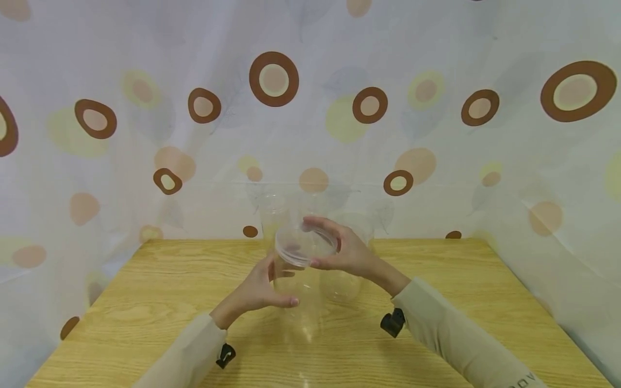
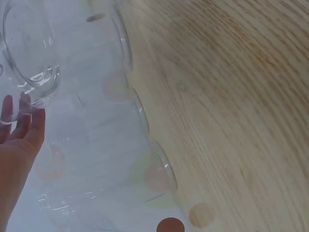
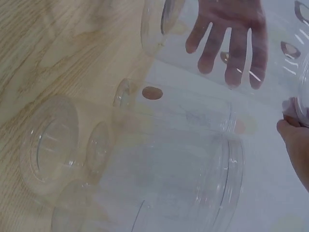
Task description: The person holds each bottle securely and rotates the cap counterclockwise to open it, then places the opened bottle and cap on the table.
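Observation:
A tall clear plastic jar [image 1: 303,307] is held upright over the table, in front of the person. My left hand [image 1: 262,288] grips its side, thumb in front and fingers behind; in the right wrist view that hand [image 3: 229,43] shows through the clear wall with its fingers spread. At the jar's top, my right hand [image 1: 351,250] spans the clear lid [image 1: 303,245], with the thumb at the near edge and the fingers at the far edge. Seen from the left wrist, the left hand [image 2: 21,130] lies against the jar [image 2: 29,48].
Several more clear jars stand behind the held one, among them a wide jar [image 1: 342,285] and a taller one [image 1: 271,213]. Jars [image 3: 169,164] also fill the right wrist view. A patterned curtain [image 1: 310,124] encloses the wooden table [image 1: 160,302] at the back and sides.

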`<state>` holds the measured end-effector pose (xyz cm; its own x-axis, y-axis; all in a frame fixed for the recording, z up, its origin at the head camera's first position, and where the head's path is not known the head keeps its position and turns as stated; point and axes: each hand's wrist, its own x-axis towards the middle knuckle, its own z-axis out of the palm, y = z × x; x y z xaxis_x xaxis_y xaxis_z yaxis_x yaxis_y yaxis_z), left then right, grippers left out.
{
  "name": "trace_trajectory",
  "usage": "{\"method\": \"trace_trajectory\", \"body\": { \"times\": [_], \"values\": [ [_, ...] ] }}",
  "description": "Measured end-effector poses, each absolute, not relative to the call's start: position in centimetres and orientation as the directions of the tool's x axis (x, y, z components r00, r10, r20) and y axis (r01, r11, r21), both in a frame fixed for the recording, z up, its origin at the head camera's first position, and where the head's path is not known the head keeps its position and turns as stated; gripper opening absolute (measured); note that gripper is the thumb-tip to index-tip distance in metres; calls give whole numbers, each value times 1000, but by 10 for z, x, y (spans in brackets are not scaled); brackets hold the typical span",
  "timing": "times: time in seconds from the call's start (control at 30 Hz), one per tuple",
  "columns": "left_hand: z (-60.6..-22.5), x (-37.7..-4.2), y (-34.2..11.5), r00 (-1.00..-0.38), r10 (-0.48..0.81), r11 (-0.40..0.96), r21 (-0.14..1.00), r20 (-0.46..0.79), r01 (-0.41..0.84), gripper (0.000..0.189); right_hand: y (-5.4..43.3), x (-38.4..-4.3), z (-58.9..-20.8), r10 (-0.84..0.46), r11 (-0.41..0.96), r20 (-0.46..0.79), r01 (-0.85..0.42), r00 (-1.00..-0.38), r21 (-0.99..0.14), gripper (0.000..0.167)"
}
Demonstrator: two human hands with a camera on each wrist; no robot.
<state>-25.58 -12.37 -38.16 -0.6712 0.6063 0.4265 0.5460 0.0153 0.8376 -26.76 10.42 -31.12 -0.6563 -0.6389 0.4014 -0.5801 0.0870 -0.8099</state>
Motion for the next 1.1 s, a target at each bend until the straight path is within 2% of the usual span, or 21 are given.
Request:
{"method": "trace_trajectory", "body": {
  "times": [0.17,0.33,0.43,0.57,0.73,0.83,1.0,1.1],
  "values": [
    [-381,-257,-126,-605,662,-57,835,442,548,91,109,-272,-306,-743,-5,373,-553,-556,-833,81],
    [-382,-257,-125,-617,651,-62,840,443,539,91,112,-275,-304,-767,8,336,-533,-546,-846,89],
    [-382,-256,-125,-650,618,-51,848,441,527,91,113,-275,-304,-747,16,350,-541,-566,-841,91],
    [-383,-255,-126,-692,572,-34,856,440,516,91,114,-270,-308,-667,73,379,-562,-641,-824,91],
    [-386,-257,-126,-708,547,-10,850,446,527,91,109,-259,-313,-539,192,381,-550,-751,-813,87],
    [-388,-258,-125,-707,546,-2,844,450,536,92,105,-253,-315,-484,247,383,-543,-787,-803,84],
    [-389,-260,-123,-703,547,0,840,454,542,93,100,-250,-316,-436,293,416,-563,-798,-773,81],
    [-389,-260,-123,-695,554,-8,839,457,545,94,102,-253,-315,-469,268,421,-579,-776,-770,79]
  ]
}}
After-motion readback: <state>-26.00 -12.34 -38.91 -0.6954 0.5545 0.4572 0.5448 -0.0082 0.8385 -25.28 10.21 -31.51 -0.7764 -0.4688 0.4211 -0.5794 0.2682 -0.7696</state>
